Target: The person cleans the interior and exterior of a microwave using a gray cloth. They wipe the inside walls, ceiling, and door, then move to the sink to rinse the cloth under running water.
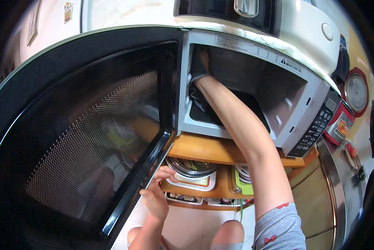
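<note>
A microwave oven stands before me with its black door swung wide to the left. My right arm reaches into the oven cavity. At the left inner wall, my right hand is deep in shadow, with a dark cloth about it. Folds of the cloth hang below the wrist, and the fingers are largely hidden. My left hand is beside the door's free edge, its thumb touching that edge. The left fingers are spread and hold nothing.
Below the oven, a wooden shelf unit carries a steel bowl and a green tray. White trays with food sit lower down. Above, a black-and-white appliance rests on a cloth cover. A steel counter runs at right.
</note>
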### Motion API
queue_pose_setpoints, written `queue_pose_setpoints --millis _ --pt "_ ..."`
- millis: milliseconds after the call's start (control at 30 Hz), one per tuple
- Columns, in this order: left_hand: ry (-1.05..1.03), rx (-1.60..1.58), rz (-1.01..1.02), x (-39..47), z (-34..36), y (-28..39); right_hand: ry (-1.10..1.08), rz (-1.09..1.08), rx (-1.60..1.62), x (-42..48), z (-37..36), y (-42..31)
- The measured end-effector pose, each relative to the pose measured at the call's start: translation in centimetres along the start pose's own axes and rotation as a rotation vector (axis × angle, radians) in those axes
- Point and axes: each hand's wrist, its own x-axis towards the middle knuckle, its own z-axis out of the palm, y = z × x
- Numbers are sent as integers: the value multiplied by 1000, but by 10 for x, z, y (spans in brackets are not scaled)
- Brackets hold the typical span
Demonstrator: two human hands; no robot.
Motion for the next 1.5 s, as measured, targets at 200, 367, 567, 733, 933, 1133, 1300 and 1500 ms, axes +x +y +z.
queue_pose_setpoints --millis 200,367,567,733,933,1133,1300,1500 --pt "-31 17 38 2 1 -4 -163 86 438 22 -4 52" --pt "13 -34 12 2 2 2 -434 -127 -581 -9 -21 87" --pt "2 -28 35 5 1 1 -604 -15 -1185 -25 -64 57" --pt "29 -53 -14 0 -3 2 -546 271 -1484 -24 -120 34" --pt "-22 -83 -29 -3 1 -3 -275 186 -1319 19 -181 114" --pt "-12 11 20 1 -4 3 -317 -272 -1372 15 -52 80" --pt "7 -22 -10 0 1 5 -296 -343 -1328 11 -51 85" --pt "29 -18 -21 0 -3 2 13 -15 -975 5 -137 39"
